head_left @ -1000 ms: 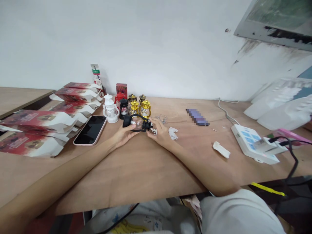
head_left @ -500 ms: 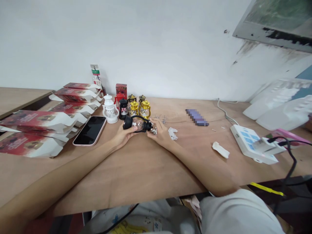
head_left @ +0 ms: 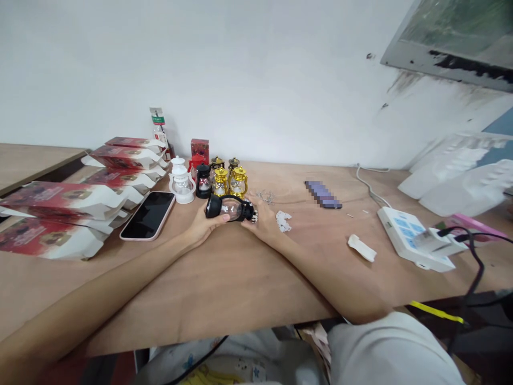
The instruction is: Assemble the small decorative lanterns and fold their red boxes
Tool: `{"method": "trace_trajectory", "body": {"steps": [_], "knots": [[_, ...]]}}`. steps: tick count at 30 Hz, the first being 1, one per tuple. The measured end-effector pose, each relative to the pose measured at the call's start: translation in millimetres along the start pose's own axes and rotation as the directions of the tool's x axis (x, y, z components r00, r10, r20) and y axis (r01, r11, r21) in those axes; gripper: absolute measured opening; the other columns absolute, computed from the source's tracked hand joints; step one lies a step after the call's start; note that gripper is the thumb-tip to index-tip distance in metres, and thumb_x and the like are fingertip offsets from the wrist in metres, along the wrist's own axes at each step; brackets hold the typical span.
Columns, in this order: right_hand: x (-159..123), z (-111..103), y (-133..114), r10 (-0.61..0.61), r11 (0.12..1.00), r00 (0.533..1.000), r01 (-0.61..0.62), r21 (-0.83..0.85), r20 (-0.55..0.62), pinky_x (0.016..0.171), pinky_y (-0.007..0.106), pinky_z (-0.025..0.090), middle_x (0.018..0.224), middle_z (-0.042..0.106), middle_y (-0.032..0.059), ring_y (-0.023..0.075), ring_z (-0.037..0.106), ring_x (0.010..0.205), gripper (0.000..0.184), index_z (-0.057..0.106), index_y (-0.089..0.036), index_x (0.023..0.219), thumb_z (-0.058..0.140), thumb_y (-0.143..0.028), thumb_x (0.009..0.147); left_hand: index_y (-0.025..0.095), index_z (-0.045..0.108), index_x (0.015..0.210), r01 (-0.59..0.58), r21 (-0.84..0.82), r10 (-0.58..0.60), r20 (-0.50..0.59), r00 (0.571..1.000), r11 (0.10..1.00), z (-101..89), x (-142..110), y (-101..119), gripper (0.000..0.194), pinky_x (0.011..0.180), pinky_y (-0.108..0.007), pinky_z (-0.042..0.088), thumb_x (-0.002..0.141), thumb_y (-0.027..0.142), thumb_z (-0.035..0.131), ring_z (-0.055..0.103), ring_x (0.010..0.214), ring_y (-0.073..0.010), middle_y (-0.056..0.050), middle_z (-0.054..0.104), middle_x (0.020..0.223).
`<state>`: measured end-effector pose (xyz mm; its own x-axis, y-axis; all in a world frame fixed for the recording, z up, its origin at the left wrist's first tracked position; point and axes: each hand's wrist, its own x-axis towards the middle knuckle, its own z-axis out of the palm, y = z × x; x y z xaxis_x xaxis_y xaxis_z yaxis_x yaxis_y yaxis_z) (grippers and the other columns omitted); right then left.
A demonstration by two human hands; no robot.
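A small black lantern point(head_left: 231, 208) with a clear middle lies on its side between my hands, just above the table. My left hand point(head_left: 205, 223) is closed around its base end, thumb along the clear part. Fingers of my right hand point(head_left: 261, 219) close on its narrow top end; some of them are hidden behind it. Small whitish round bits show at that end, too small to name. Right behind stand a white lantern point(head_left: 183, 184), another black lantern point(head_left: 203, 182), a red lantern point(head_left: 195, 162) and several gold and bronze lanterns point(head_left: 239, 182).
Red and white boxes point(head_left: 60, 200) and a pink-edged phone point(head_left: 148, 215) lie at the left. Small metal pieces point(head_left: 265, 197) and white bits point(head_left: 283, 221) lie right of my hands. Further right are a blurred-out phone-like item point(head_left: 323, 194), a white scrap point(head_left: 362, 248) and a power strip point(head_left: 412, 238).
The black lantern has turned slightly and sits a little lower and further right, its handle no longer arching over the top. Both my hands stay on it.
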<state>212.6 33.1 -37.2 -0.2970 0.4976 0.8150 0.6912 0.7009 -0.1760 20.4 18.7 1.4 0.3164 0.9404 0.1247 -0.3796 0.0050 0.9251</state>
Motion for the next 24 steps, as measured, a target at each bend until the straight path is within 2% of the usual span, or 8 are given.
{"method": "trace_trajectory", "body": {"steps": [3,7,11,13,15,17,20,24], "knots": [[2,-2,-1,0.011,1.000,1.000,-0.011,-0.027,-0.001,0.099,0.049,0.045,0.114,0.062,0.0142,0.0292,0.052,0.120,0.051,0.046,-0.016,0.121,0.064,-0.024,0.075,0.018,0.061,0.103,0.041,-0.047,-0.040,0.018,0.999,0.998,-0.2,-1,1,0.057,0.094,-0.041,0.049,0.050,0.023,0.084,0.065,0.100,-0.0262,-0.006,0.071,0.096],[4,-4,-2,0.040,0.997,0.999,-0.040,-0.061,0.008,0.094,0.047,0.047,0.109,0.063,0.0132,0.0289,0.053,0.115,0.043,0.051,-0.017,0.117,0.064,-0.027,0.077,0.018,0.060,0.103,0.057,-0.056,-0.056,0.012,0.998,0.997,-2.5,-2,-1,0.057,0.089,-0.041,0.052,0.051,0.023,0.083,0.067,0.094,-0.0261,-0.006,0.071,0.095],[6,-6,-3,0.096,0.975,0.995,-0.096,-0.201,-0.012,0.087,0.047,0.047,0.098,0.063,0.0130,0.0303,0.054,0.101,0.038,0.056,-0.015,0.112,0.065,-0.029,0.077,0.019,0.059,0.103,0.024,-0.044,-0.026,-0.048,0.998,0.999,-1.8,-1,-2,0.057,0.090,-0.040,0.050,0.052,0.025,0.083,0.063,0.100,-0.0262,-0.006,0.069,0.100],[6,-6,-4,0.126,0.946,0.992,-0.129,-0.298,-0.028,0.083,0.047,0.046,0.094,0.062,0.0127,0.0307,0.053,0.093,0.039,0.058,-0.015,0.110,0.067,-0.032,0.076,0.020,0.058,0.102,-0.092,0.073,0.102,-0.147,0.984,0.993,-0.1,-1,-1,0.057,0.095,-0.039,0.046,0.052,0.026,0.084,0.059,0.108,-0.0254,-0.005,0.066,0.105],[6,-6,-6,0.127,0.917,0.991,-0.135,-0.375,-0.044,0.078,0.046,0.044,0.092,0.062,0.0125,0.0304,0.052,0.088,0.037,0.059,-0.015,0.108,0.066,-0.034,0.077,0.023,0.057,0.102,-0.246,0.279,0.314,-0.234,0.920,0.928,2.0,-2,0,0.057,0.101,-0.035,0.039,0.051,0.024,0.084,0.053,0.114,-0.0236,-0.002,0.062,0.110],[5,-5,-8,0.108,0.902,0.993,-0.122,-0.413,-0.056,0.074,0.044,0.043,0.089,0.061,0.0127,0.0296,0.052,0.084,0.033,0.059,-0.014,0.106,0.060,-0.035,0.081,0.024,0.057,0.099,-0.326,0.457,0.463,-0.225,0.857,0.827,3.9,-4,1,0.055,0.102,-0.031,0.036,0.051,0.022,0.084,0.051,0.114,-0.0226,-0.001,0.060,0.107],[4,-4,-11,0.042,0.901,0.996,-0.073,-0.427,-0.083,0.070,0.041,0.041,0.086,0.060,0.0125,0.0273,0.053,0.080,0.027,0.057,-0.013,0.108,0.048,-0.029,0.088,0.022,0.054,0.092,-0.302,0.604,0.477,-0.150,0.866,0.737,5.3,-7,0,0.049,0.093,-0.029,0.040,0.053,0.025,0.083,0.055,0.102,-0.0229,0.000,0.060,0.095],[6,-7,-19,-0.136,0.894,0.977,0.049,-0.445,-0.166,0.067,0.035,0.037,0.081,0.061,0.0087,0.0220,0.053,0.072,0.027,0.051,-0.015,0.114,0.037,-0.014,0.090,0.021,0.050,0.090,-0.206,0.764,0.452,-0.123,0.884,0.611,4.4,-8,-2,0.046,0.081,-0.031,0.042,0.057,0.034,0.080,0.057,0.090,-0.0235,-0.002,0.061,0.091]]}}
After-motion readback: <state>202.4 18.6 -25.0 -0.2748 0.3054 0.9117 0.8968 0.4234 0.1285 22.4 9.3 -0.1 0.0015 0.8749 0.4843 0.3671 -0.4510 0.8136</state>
